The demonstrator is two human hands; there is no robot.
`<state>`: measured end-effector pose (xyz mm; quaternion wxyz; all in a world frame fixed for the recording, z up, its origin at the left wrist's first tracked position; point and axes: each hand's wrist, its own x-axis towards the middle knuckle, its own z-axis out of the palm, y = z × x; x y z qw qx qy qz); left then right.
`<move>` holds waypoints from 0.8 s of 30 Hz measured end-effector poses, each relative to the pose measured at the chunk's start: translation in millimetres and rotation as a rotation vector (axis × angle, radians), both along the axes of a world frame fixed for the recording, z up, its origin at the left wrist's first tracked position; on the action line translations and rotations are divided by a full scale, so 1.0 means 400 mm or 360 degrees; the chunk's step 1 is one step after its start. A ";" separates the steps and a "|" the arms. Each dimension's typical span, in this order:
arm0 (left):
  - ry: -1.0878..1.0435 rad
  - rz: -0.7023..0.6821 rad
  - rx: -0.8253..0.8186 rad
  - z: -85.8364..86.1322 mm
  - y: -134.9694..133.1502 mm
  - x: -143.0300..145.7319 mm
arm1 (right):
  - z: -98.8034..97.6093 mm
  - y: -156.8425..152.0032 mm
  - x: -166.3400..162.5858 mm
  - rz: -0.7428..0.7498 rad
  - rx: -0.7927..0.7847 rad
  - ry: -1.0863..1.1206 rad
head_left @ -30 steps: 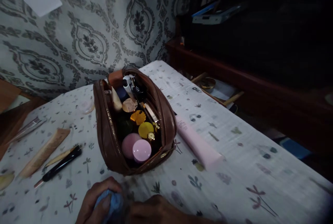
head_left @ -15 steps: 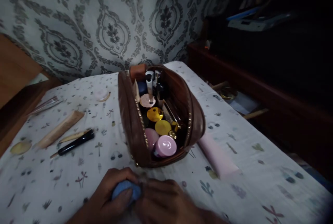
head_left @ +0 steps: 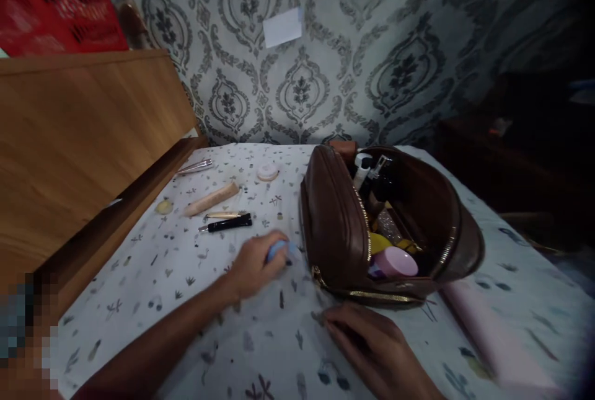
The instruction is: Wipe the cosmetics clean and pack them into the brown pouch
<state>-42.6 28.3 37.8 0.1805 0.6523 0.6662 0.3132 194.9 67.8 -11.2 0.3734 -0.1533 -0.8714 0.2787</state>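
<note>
My left hand reaches forward over the bed and is closed on a small blue object, just left of an open brown leather cosmetic bag. The bag holds several jars and bottles, among them a pink-lidded jar. Nearer to me, my right hand rests on the patterned sheet in front of the bag, fingers curled loosely; nothing shows in it.
On the sheet to the left lie a beige tube, a black pen-like stick, a round compact, tweezers and a yellowish disc. A pink tube lies right of the bag. A wooden headboard rises at the left.
My view has swung left. My left hand has carried the blue object forward and away from my right hand, which had been touching it; the right hand stays near the bag's front.
</note>
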 end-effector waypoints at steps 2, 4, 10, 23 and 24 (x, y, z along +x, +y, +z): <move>0.0538 0.0368 0.0025 0.015 0.019 -0.085 | 0.001 -0.004 0.001 0.0016 0.0075 -0.0037; 0.0665 0.0564 0.0030 0.020 0.035 -0.176 | 0.007 -0.009 -0.003 0.0049 0.0131 -0.0101; 0.0789 0.0553 -0.0134 -0.023 0.030 -0.322 | 0.039 -0.034 -0.060 0.0186 0.0003 -0.0305; 0.0654 0.0237 0.0036 -0.031 -0.019 -0.317 | 0.030 -0.034 -0.316 -0.0046 -0.0289 -0.0239; 0.0612 0.0201 0.0060 -0.030 -0.020 -0.316 | 0.022 -0.034 -0.328 -0.0059 -0.0270 -0.0198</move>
